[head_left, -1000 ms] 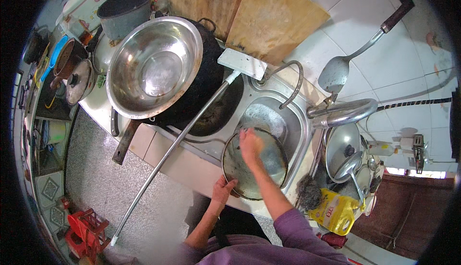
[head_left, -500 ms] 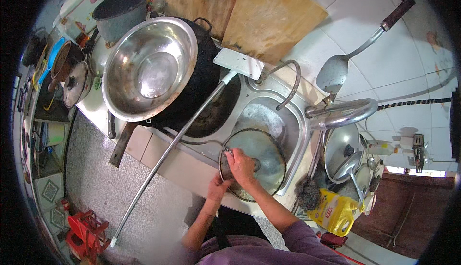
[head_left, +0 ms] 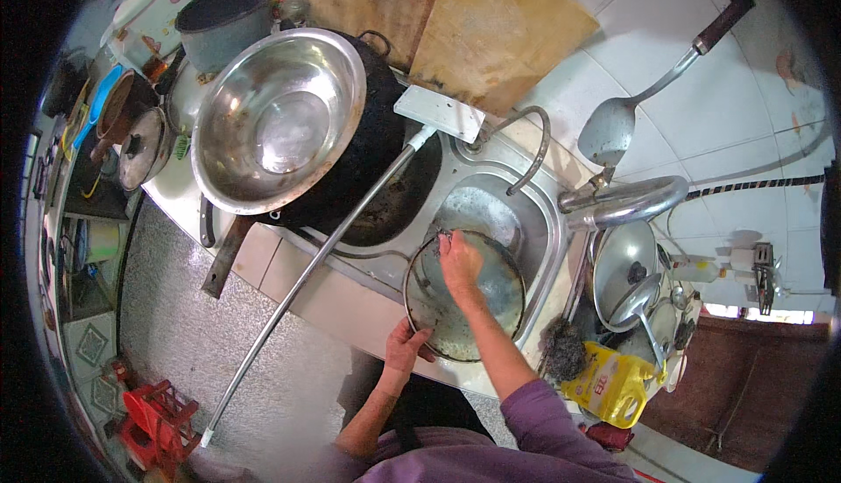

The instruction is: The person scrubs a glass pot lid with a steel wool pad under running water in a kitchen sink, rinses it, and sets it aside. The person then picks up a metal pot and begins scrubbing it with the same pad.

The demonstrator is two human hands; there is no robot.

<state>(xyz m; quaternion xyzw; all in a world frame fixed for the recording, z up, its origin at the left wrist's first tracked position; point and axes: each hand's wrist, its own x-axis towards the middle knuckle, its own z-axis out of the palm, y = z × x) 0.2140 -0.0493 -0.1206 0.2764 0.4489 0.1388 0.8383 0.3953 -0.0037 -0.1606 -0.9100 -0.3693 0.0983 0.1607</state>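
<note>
A round glass pot lid point(head_left: 438, 312) with a metal rim is held over the near edge of the sink. My left hand point(head_left: 406, 345) grips its lower left rim, thumb on top and fingers partly beneath. My right hand point(head_left: 462, 266) is closed and pressed to the upper part of the lid, shut on a small dark scouring pad point(head_left: 444, 239) that shows only in part at the fingertips. My right forearm crosses the lid and hides some of it. Behind the lid lies the right bowl of the steel sink point(head_left: 480, 200).
A squeegee-like pole point(head_left: 328, 251) with a white head leans across the sink. A steel basin point(head_left: 280, 128) rests on a large black wok to the left. The faucet point(head_left: 635, 203), a yellow jug point(head_left: 604, 387), a dark scrubber point(head_left: 565, 349) and another lid point(head_left: 624, 273) stand right.
My right hand has moved up and right across the lid. My left hand has shifted slightly right onto the lid's rim, and the lid has turned a little.
</note>
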